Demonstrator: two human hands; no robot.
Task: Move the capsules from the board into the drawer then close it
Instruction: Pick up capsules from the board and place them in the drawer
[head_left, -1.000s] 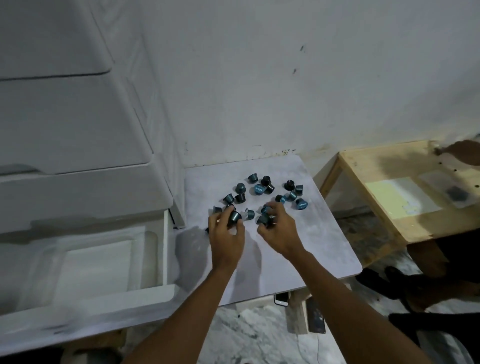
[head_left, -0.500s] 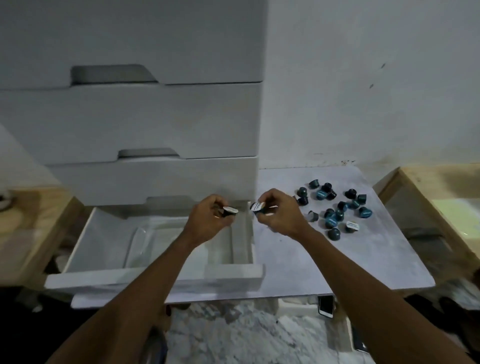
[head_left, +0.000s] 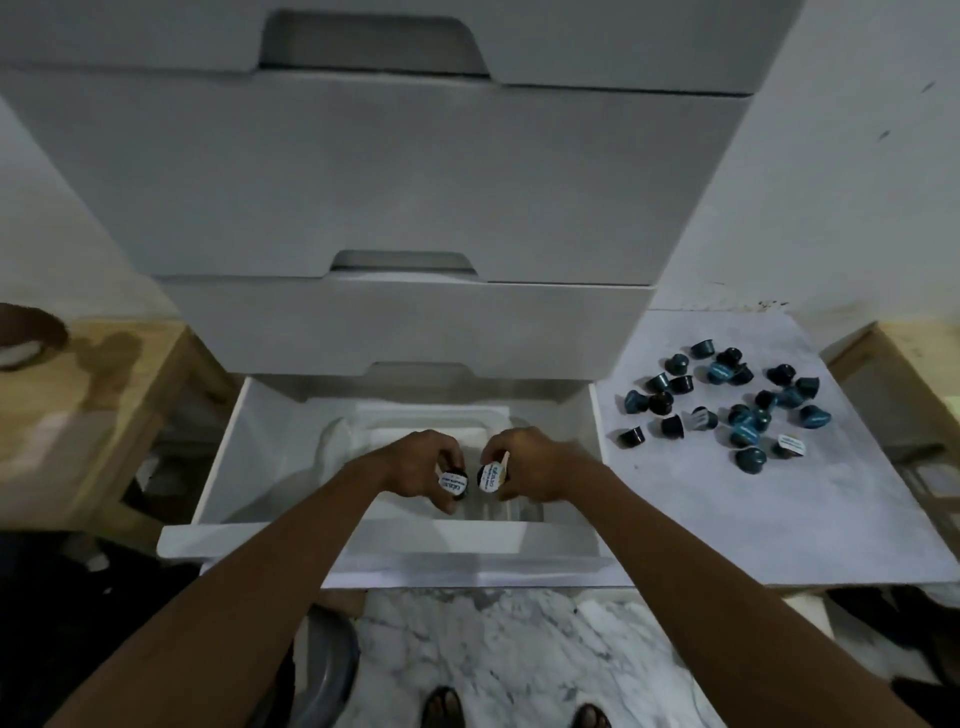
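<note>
The bottom drawer (head_left: 260, 447) of a white chest stands pulled out. Both my hands hover inside it, close together over a clear plastic container (head_left: 498, 512). My left hand (head_left: 415, 467) grips a dark capsule (head_left: 453, 482) with a white foil lid. My right hand (head_left: 524, 462) grips another capsule (head_left: 491, 475), lid facing me. Several blue and black capsules (head_left: 727, 405) lie scattered on the white board (head_left: 727, 519) to the right of the drawer.
Two shut drawers (head_left: 405, 322) sit above the pulled-out one. Wooden tables flank the scene, one on the left (head_left: 88, 405) and another on the right (head_left: 893, 353). Below is a marble floor (head_left: 493, 654) with my feet and a grey stool edge.
Both hands carried their capsules from the board leftward over the drawer edge and lowered into the drawer. My view swung left, centring the chest.
</note>
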